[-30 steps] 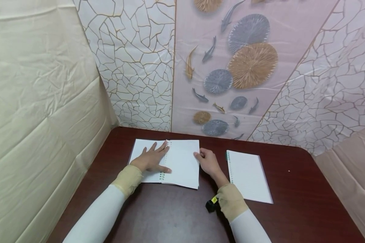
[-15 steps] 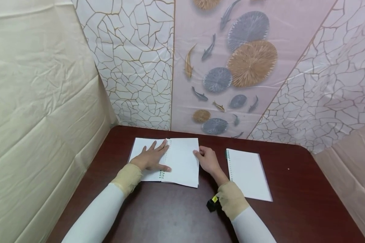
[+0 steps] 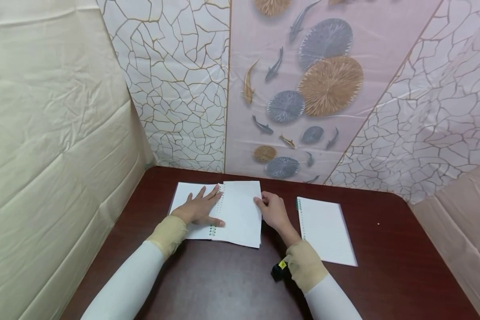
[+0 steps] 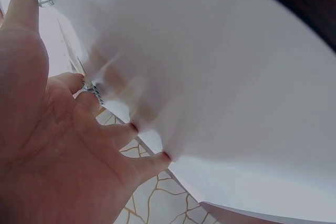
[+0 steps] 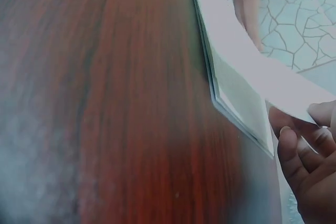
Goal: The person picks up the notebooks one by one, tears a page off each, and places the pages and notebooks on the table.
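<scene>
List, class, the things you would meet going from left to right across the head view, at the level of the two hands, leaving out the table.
Cream cloth, left hand, the open notebook's right-hand page, right hand, second spiral notebook, beige cloth.

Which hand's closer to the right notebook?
Right. The right hand, pinching a page, is just left of the right notebook; the left hand is farther left, spread on the left notebook.
</scene>
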Available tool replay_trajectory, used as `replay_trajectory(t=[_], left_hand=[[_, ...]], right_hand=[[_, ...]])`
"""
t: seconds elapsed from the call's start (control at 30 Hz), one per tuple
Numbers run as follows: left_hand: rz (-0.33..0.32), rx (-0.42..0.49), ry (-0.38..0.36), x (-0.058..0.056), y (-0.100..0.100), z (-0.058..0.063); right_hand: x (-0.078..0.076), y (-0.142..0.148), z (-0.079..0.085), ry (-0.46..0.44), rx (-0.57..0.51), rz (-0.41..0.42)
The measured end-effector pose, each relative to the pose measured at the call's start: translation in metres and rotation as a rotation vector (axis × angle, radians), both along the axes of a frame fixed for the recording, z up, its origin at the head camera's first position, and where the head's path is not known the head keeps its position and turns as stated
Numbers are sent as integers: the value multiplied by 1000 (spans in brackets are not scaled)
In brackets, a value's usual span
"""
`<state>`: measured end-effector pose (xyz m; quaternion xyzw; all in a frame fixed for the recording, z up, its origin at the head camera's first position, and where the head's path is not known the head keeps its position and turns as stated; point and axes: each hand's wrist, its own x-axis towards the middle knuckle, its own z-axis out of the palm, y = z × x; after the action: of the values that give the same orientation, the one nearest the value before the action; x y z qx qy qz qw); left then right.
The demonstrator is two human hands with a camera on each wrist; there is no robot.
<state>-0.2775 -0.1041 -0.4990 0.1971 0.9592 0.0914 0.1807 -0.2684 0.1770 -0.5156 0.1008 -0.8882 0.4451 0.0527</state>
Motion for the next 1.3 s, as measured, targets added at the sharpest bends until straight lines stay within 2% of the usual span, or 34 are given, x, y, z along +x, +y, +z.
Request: replay_trajectory(t=[0.23,0.43,0.63,0.87,1.03,1.17,1.3], left_hand=[[-9,-5,5,0,-1,4],[-19,-1,6,1,-2,4],[-17,10,30,3,1,8],[-14,26,29,4,0,0],[-33,33,42,6,-3,-7],[-44,27,99,1,-3,-8],[-44,-3,149,-3,-2,-7]], right_hand=[[8,5,0,-34,-61,18],[12,4,1,-132,-130,16],[17,3,5,-231,-85,41],[37,-1,7,-335,-156,89],[46,-5,3,-274,-77,58],[43,-4,2,-217,-40,31],[38,-2,1,-210,-50,25]])
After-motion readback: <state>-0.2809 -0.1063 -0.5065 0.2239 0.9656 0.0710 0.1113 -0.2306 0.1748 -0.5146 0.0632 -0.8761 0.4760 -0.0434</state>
